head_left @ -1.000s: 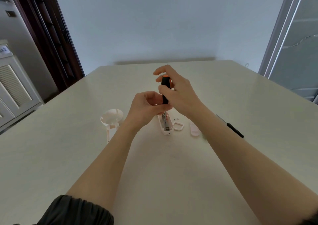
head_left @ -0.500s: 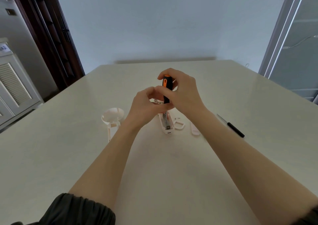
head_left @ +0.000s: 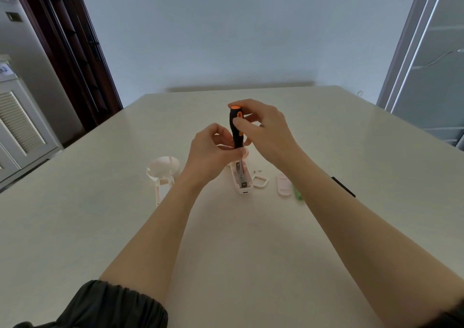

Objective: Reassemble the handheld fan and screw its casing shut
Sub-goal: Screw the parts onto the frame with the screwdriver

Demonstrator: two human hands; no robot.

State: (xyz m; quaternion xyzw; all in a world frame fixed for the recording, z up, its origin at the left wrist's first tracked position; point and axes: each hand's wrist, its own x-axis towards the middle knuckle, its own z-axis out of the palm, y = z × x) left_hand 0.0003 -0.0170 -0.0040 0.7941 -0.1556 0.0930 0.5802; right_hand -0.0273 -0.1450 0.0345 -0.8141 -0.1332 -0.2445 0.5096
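Desk (head_left: 100, 227): pale cream top, filling most of the view and carrying every item below.

Left hand (head_left: 211, 152): at desk centre, fingers curled into a narrow grip at the base of the screwdriver handle, where the shaft begins. Whether the fingertips pinch the shaft or something small beside it cannot be told.

Right hand (head_left: 263, 132): just right of the left hand and slightly higher, its grip closed on the upper handle of the screwdriver, thumb on the near side, one fingertip by the orange cap.

Fan front shell with round guard (head_left: 163, 169): white, lying flat on the desk, left of the left wrist, apart from both hands.

Screwdriver (head_left: 236, 129): black handle with orange cap and inserts, held upright between the two hands; the thin shaft runs down into the open casing.

Fan handle casing (head_left: 242, 182): white, open side up, internals showing, lying on the desk directly below both grips, near end pointing toward the viewer. Neither hand visibly holds it.

Black tool (head_left: 342, 186): slim, lying on the desk, right of the right forearm and partly hidden by it.

Oval cover piece (head_left: 283, 187): pale pink, flat, right of the casing.

D-shaped ring (head_left: 260, 181): white, just beside the casing's right edge.

Green piece (head_left: 298, 195): small, touching the forearm's edge in view.

Screws (head_left: 258, 170): tiny, just beyond the ring.
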